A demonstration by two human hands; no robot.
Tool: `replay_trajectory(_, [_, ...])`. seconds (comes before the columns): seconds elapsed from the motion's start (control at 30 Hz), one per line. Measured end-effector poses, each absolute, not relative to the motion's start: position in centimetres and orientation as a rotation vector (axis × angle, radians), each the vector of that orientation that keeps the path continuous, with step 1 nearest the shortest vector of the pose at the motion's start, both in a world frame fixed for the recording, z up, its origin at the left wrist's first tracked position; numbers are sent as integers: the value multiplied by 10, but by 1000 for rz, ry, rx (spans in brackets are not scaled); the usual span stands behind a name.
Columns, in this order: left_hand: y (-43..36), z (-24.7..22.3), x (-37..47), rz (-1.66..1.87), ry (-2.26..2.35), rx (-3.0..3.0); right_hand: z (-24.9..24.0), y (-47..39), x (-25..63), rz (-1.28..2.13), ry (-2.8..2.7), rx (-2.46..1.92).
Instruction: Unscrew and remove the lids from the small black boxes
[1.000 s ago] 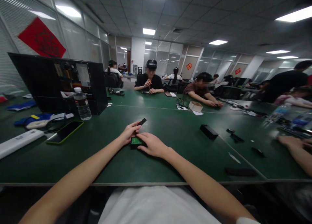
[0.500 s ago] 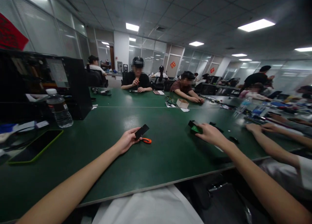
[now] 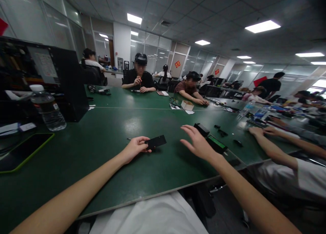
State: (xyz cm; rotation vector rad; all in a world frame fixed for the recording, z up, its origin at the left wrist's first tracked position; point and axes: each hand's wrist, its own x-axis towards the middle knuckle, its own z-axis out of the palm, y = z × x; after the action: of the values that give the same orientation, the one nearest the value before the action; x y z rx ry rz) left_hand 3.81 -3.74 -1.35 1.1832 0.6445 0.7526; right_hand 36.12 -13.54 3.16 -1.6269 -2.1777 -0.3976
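My left hand [image 3: 136, 148] pinches a thin flat black plate [image 3: 156, 142] between thumb and fingers, a little above the green tabletop [image 3: 112, 179]. Behind that hand a thin metal shaft [image 3: 129, 139] pokes out; the rest of it is hidden. Fingers spread and holding nothing, my right hand [image 3: 197, 142] hovers between the plate and a black case with a green circuit board [image 3: 216, 143]. Just beyond its wrist side stands a black box-shaped part [image 3: 202, 129], partly covered by the hand.
Small black parts [image 3: 222, 133] lie right of the case, near a co-worker's hands [image 3: 257, 131]. At left are a phone [image 3: 25, 152], a water bottle [image 3: 48, 108] and an opened computer tower [image 3: 68, 84]. A small open box [image 3: 187, 105] sits farther back, before two seated people.
My right hand has let go of the black part with the green board and moved left, fingers spreading. The plate in my left hand has turned flatter; the orange handle is now hidden.
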Motion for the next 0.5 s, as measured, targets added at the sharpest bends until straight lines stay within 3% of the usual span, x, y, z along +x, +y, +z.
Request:
replay_trajectory(0.1, [-42, -13, 39, 720, 612, 1239, 35, -129, 282, -485, -2542, -1180])
replay_trajectory(0.2, [-44, -14, 39, 716, 558, 1239, 31, -120, 245, -555, -2655, -1063])
replay_trajectory(0.5, [-41, -17, 37, 564, 535, 1207, 14, -124, 259, -569, -2660, -1051])
